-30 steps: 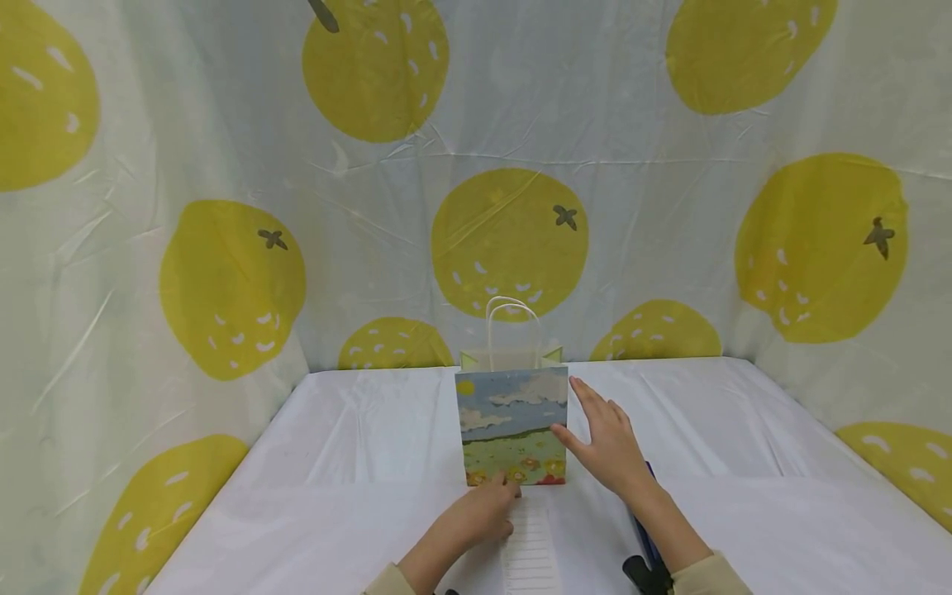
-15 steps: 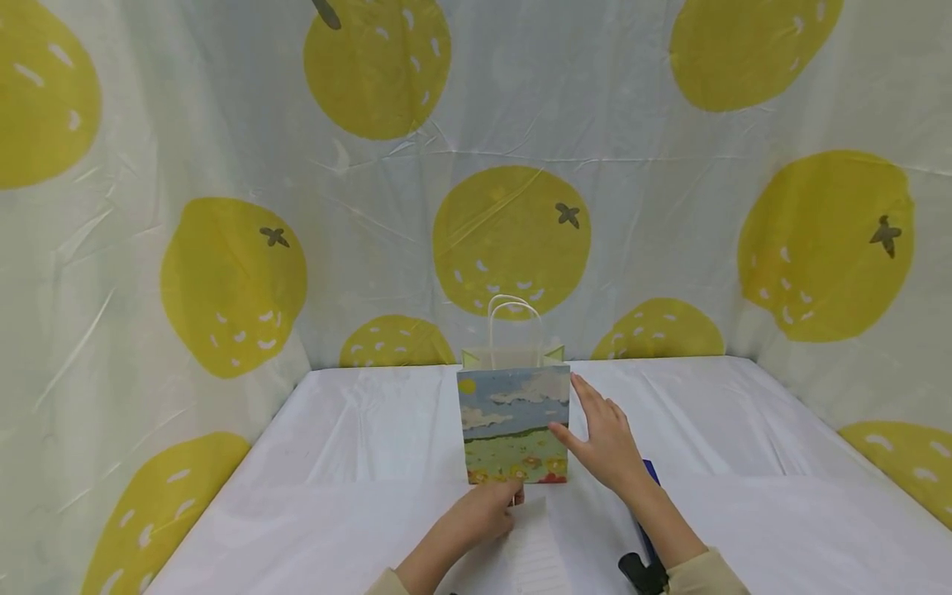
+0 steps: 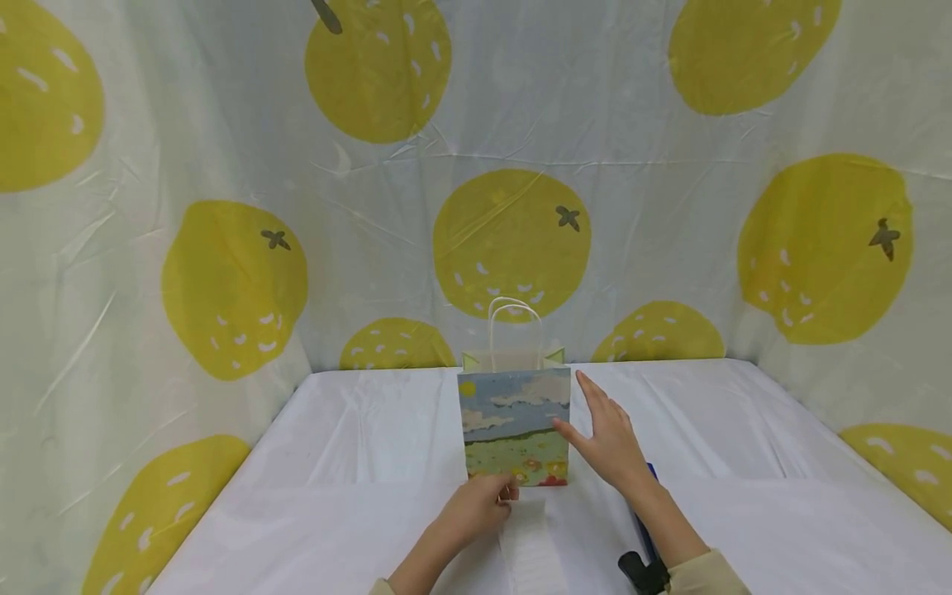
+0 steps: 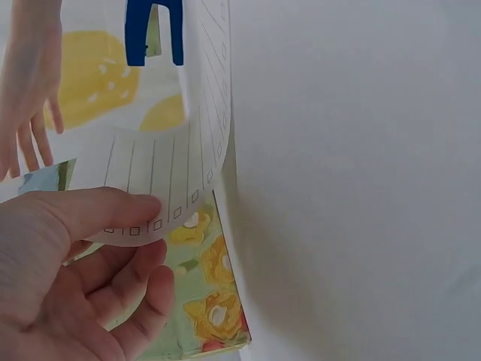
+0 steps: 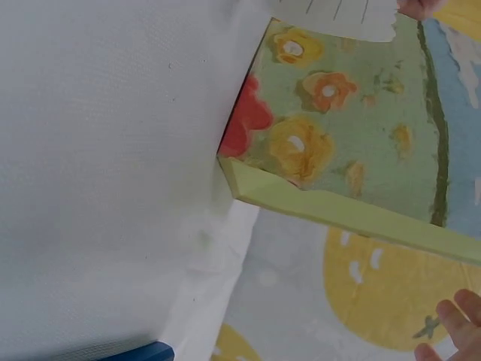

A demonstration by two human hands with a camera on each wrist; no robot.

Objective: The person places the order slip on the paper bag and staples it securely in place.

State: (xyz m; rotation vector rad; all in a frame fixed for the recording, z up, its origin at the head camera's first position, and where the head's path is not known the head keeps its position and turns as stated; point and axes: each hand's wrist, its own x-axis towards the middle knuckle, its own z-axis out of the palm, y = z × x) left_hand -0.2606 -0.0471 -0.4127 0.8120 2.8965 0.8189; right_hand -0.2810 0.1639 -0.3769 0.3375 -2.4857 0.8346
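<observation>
A paper gift bag (image 3: 513, 421) with a painted sky and flower meadow stands upright, its white handles raised. Just in front of it, my left hand (image 3: 479, 504) pinches the end of a lined paper strip (image 3: 531, 549) between thumb and fingers. In the left wrist view the strip (image 4: 143, 165) curves upward and shows small printed boxes along its edge. My right hand (image 3: 606, 434) is at the bag's right side with fingers extended and thumb spread before the front panel; whether it touches the bag, I cannot tell. The right wrist view catches only its fingertips (image 5: 455, 323).
A white cloth covers the table (image 3: 357, 512). Under my right forearm lies a blue object (image 3: 647, 529), mostly hidden, beside a black piece (image 3: 643, 572). Behind the bag hangs a pale curtain (image 3: 640, 215) with large yellow fruit prints.
My left hand has shifted slightly left, and the strip has bent so its printed lines look fainter in the head view. My right hand has barely moved; the bag stays put.
</observation>
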